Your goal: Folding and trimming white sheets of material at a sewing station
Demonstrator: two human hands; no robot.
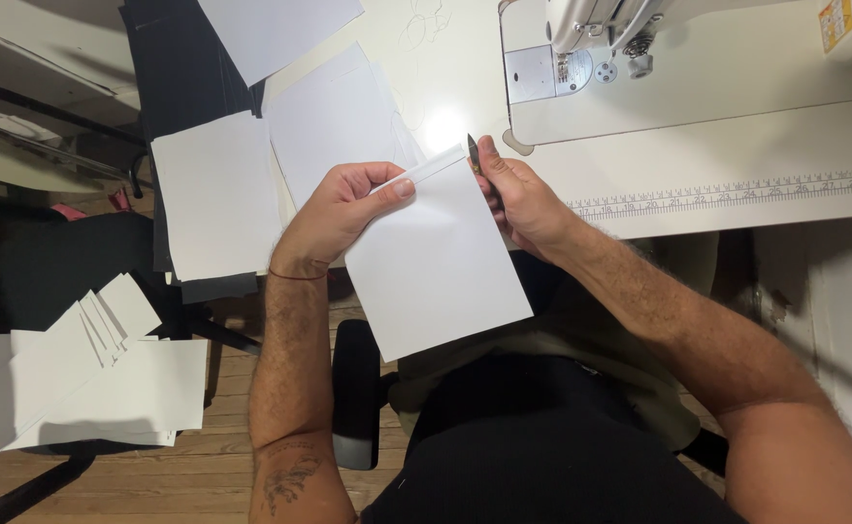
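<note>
Paper first: I hold a white rectangular sheet of stiff paper (436,262) above my lap, near the table edge, tilted so its far edge faces the light. My left hand (344,209) is clamped on the folded far edge, thumb pressing the narrow flap flat. My right hand (518,199) is closed around a small dark pointed tool (473,153), its tip at the fold's right corner. Left lie loose white sheets (217,194) on dark fabric. Farther right stands the white sewing machine (591,39), beyond a printed ruler strip (737,191).
</note>
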